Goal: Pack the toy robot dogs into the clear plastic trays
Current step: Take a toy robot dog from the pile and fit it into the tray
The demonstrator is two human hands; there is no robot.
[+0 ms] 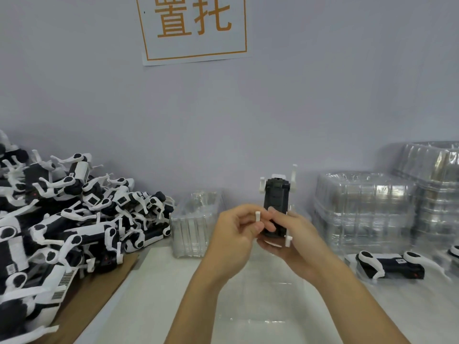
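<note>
Heaping up at the bench's left edge, a pile of toy robot dogs (67,219) sits black and white on brown cardboard (99,289). Left hand (236,234) pinches one white leg (258,216) of the held dog (275,207); right hand (295,242) cradles its black body from below, fingers curled round it, belly up, above a clear tray (260,306) at the bench's near edge. Behind, an upright tray (193,224). Right edge: stacked clear trays (372,207) and a packed dog (390,266). On the grey wall, a sign (193,26).
</note>
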